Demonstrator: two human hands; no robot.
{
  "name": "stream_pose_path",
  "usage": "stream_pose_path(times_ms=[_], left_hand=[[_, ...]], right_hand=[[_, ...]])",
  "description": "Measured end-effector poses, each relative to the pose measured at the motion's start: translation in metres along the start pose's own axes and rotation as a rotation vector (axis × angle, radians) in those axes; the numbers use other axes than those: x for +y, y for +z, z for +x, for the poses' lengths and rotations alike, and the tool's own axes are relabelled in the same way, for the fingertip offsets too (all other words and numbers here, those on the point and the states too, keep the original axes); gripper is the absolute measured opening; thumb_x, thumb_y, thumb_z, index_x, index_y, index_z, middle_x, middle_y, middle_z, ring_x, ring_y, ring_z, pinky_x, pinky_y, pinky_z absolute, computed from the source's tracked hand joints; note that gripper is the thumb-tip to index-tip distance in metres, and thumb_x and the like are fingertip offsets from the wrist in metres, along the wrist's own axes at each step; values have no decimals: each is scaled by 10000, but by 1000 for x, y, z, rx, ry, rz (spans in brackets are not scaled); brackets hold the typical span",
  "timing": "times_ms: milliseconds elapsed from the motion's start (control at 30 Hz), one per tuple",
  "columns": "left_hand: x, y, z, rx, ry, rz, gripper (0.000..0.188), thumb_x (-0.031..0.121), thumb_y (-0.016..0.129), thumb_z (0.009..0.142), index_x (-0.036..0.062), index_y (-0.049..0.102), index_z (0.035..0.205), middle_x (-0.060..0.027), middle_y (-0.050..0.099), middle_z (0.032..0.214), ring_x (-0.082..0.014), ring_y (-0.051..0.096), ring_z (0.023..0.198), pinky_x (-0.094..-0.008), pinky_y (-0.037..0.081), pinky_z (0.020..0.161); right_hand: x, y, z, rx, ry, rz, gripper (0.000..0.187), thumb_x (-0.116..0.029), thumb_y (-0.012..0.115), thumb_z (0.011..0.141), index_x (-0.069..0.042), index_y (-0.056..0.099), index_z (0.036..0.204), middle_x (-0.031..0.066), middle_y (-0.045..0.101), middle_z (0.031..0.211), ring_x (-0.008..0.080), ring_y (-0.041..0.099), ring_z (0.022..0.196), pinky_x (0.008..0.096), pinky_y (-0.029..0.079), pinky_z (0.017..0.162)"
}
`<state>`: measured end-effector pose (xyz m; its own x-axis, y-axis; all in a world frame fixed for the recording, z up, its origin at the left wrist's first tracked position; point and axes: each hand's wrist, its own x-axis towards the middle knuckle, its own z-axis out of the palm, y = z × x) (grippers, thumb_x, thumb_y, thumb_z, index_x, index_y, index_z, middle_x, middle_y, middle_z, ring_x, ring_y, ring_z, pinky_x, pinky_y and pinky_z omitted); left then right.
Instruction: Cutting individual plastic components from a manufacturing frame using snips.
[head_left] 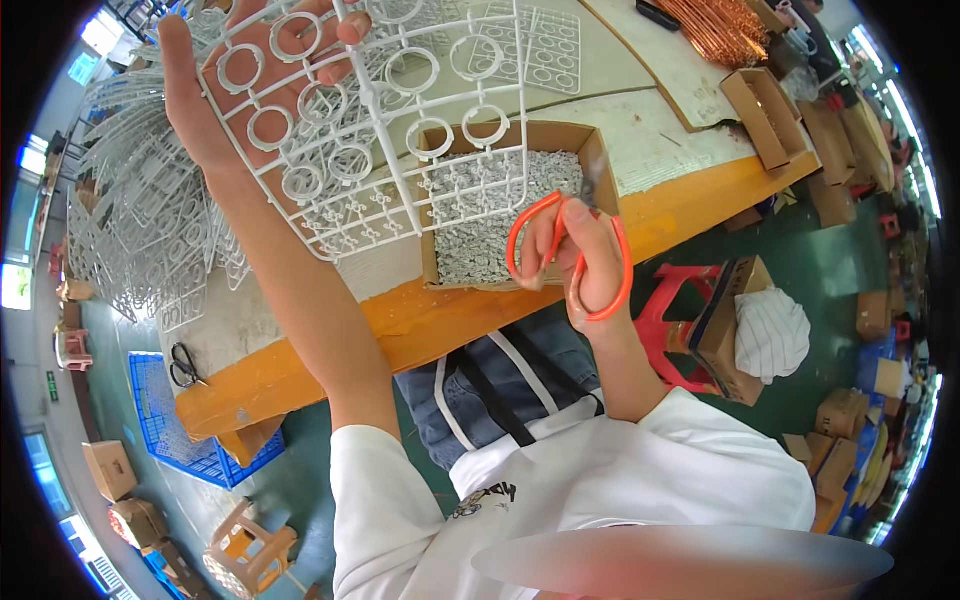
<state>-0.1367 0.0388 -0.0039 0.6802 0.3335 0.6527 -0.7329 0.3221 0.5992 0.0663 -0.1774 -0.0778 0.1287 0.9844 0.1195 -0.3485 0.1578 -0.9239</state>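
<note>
My left hand (265, 92) is raised at the upper left, closed on a flat white plastic sprue frame (384, 140) with rings and smaller pieces on its runners. Some of its fingers show through the gaps. Orange-handled scissors (624, 262) are in my right hand (592, 250), with fingers through the loops; the blades are blurred and hard to make out. Below the frame, a cardboard box (430, 258) sits at the table edge, filled with small pale grey pieces (475, 245). The frame overlaps part of the box from above.
A heap of similar sprue frames (130, 190) covers the table's left side; another frame (555, 55) lies farther back. Black scissors (184, 368) rest near the left edge. Copper-coloured wires (715, 35) and a small carton (765, 120) lie right. A red stool (665, 320) stands beside me.
</note>
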Motion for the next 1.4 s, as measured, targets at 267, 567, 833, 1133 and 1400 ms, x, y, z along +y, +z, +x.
stream_pose_path(times_ms=[267, 567, 833, 1133, 1400], left_hand=[[18, 14, -4, 101, -95, 168, 841, 613, 394, 860, 46, 157, 1435, -299, 277, 1308, -331, 411, 1041, -377, 501, 786], [9, 26, -5, 137, -6, 222, 733, 558, 404, 885, 40, 297, 1393, -251, 431, 1202, -269, 476, 980, -345, 460, 686], [3, 34, 2, 180, 43, 238, 729, 556, 385, 889, 29, 296, 1385, -261, 470, 1145, -290, 518, 925, -355, 486, 653], [1, 38, 7, 198, 68, 250, 725, 555, 363, 894, 16, 296, 1375, -273, 513, 1082, -315, 565, 863, -366, 515, 617], [1, 44, 10, 215, 89, 251, 723, 553, 344, 898, 4, 296, 1367, -283, 552, 1026, -337, 607, 807, -376, 540, 584]], right_hand=[[4, 16, -4, -517, 355, 667, 480, -403, 343, 957, -54, 483, 659, 106, 535, 567, 207, 500, 495, 289, 423, 459], [8, 15, 7, -445, 360, 764, 465, -389, 336, 965, -70, 479, 659, 87, 526, 549, 187, 495, 491, 271, 392, 390], [5, 10, 7, -311, 387, 671, 421, -321, 399, 967, -103, 435, 609, 22, 427, 456, 117, 399, 394, 206, 344, 373], [2, 16, 3, -349, 390, 671, 428, -337, 394, 961, -93, 454, 614, 38, 460, 460, 137, 414, 388, 197, 357, 394], [4, 19, -2, -236, 413, 221, 387, -329, 452, 919, -60, 458, 640, 65, 498, 550, 130, 490, 502, 251, 398, 480]])
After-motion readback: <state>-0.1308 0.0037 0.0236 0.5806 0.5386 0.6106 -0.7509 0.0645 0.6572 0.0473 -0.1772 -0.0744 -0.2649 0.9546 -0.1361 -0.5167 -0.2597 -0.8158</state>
